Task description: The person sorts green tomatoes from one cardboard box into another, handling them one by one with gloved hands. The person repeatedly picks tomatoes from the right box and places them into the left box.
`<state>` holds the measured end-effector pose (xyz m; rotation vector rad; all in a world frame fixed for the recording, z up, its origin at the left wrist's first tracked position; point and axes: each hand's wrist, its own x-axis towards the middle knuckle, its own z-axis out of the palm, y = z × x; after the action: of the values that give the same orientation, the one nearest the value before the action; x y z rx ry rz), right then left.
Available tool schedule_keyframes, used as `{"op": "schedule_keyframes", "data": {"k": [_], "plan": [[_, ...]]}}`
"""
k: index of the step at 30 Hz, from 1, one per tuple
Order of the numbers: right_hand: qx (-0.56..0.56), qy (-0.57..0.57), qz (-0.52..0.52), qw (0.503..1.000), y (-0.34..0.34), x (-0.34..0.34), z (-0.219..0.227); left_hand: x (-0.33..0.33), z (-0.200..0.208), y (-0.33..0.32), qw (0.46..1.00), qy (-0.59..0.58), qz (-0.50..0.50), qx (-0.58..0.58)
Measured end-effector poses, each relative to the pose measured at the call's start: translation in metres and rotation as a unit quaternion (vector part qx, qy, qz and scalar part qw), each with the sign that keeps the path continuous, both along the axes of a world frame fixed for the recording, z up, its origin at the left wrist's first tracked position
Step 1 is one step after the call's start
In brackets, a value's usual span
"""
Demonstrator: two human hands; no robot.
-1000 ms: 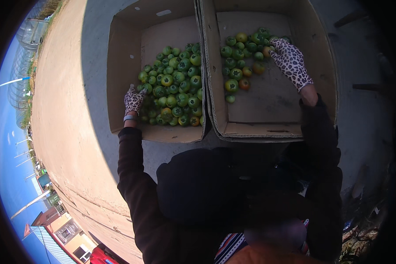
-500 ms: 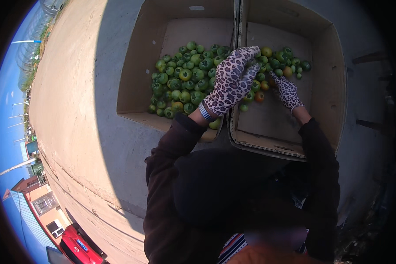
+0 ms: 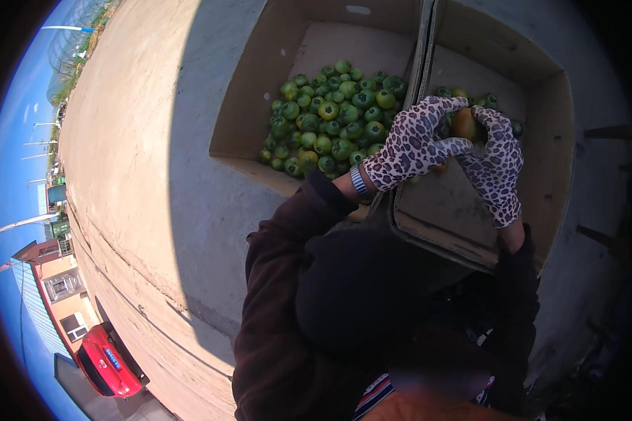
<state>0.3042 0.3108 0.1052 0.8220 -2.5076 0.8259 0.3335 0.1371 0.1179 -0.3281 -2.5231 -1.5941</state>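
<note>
1. Head view: one orange tomato [image 3: 463, 124] sits between the two gloved hands, over the right carton [image 3: 551, 116]. Height above the carton bottom: can't tell.
2. Right grip [image 3: 497, 151]: looks to be grasping the tomato, fingers curled against its right side, wrist toward the wearer.
3. Left grip [image 3: 418, 144]: cupped on the tomato's left, fingers past its far side, thumb past its near side, tip close to the right glove. Whether it presses the fruit, I can't tell.
4. Key relation: fruit lies right of the left palm, in the mouth of that cup, and left of the right palm. Both hands about equally near.
5. Axis: fruit reads roughly round, no clear long axis; both grips hide part of it.
6. Left wrist, with a striped wristband [image 3: 359, 181], reaches across the adjoining carton walls, so the left hand is nearer the left carton [image 3: 249, 98] and its pile of green tomatoes [image 3: 330, 116].
7. More tomatoes [image 3: 487, 102] show just beyond the fingers in the right carton, partly hidden.
</note>
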Motion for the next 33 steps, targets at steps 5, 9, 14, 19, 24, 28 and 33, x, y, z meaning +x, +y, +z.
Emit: {"op": "schedule_keyframes", "data": {"k": [5, 9, 14, 19, 24, 28, 33], "plan": [[0.041, 0.025, 0.026, 0.999, 0.002, 0.012, -0.006, 0.0, -0.019, 0.004, 0.997, 0.079, 0.0, -0.024], [-0.06, 0.021, 0.082, 0.995, -0.001, 0.012, -0.007, 0.0, -0.013, -0.009, 0.994, -0.03, 0.004, 0.105], [-0.056, -0.002, -0.01, 0.998, 0.02, -0.008, -0.017, 0.011, 0.009, -0.1, 0.973, -0.053, 0.163, 0.156], [-0.001, -0.019, -0.019, 1.0, 0.027, -0.015, -0.027, 0.03, -0.022, -0.223, 0.909, -0.294, 0.26, -0.141], [0.037, -0.049, 0.025, 0.998, 0.02, -0.01, -0.04, 0.057, -0.127, -0.354, 0.788, -0.345, 0.037, -0.508], [0.086, -0.076, -0.008, 0.993, 0.035, -0.016, -0.044, 0.036, -0.147, -0.348, 0.709, -0.186, -0.22, -0.643], [0.101, -0.131, -0.003, 0.986, 0.036, -0.015, -0.042, 0.037, -0.144, -0.346, 0.648, -0.171, -0.267, -0.692]]}}
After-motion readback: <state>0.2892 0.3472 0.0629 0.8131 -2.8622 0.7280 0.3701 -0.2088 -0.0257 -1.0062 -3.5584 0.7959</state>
